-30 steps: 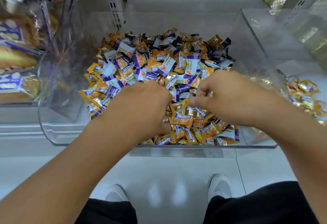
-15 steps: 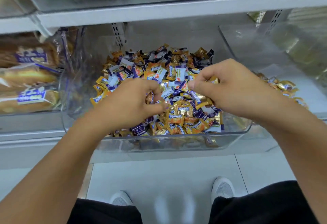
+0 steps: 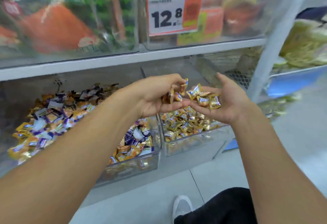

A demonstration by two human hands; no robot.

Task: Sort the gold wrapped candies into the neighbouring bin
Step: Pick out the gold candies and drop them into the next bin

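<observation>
Both hands were up over the right-hand clear bin [image 3: 194, 146] — the neighbouring bin, already holding a layer of gold wrapped candies [image 3: 184, 123]. Left hand [image 3: 155, 96] was palm-up with fingers loosely curled, a few gold candies [image 3: 177, 93] caught between fingertips and palm; one stood up near the thumb. Right hand [image 3: 230, 100] was opened flat, palm tilted toward the left hand, and a small cluster of gold candies [image 3: 205, 98] rested on its fingers, not gripped. Fingertips of the two hands nearly met, likely so the handfuls spill straight down into the bin rather than over its edge.

The source bin [image 3: 134, 163] sat just left, touching the neighbouring one, heaped with mixed candies [image 3: 53, 123] in orange, purple and white wrappers — plenty of gold-looking ones apparently left, so sorting seemed far from done. Judged step: dropping the current handfuls.

Above, a shelf [image 3: 106, 61] carried clear bins of blurred snack packs and a price tag [image 3: 174, 11] reading 12.8. A grey shoe [image 3: 182, 206] showed on the floor below.
</observation>
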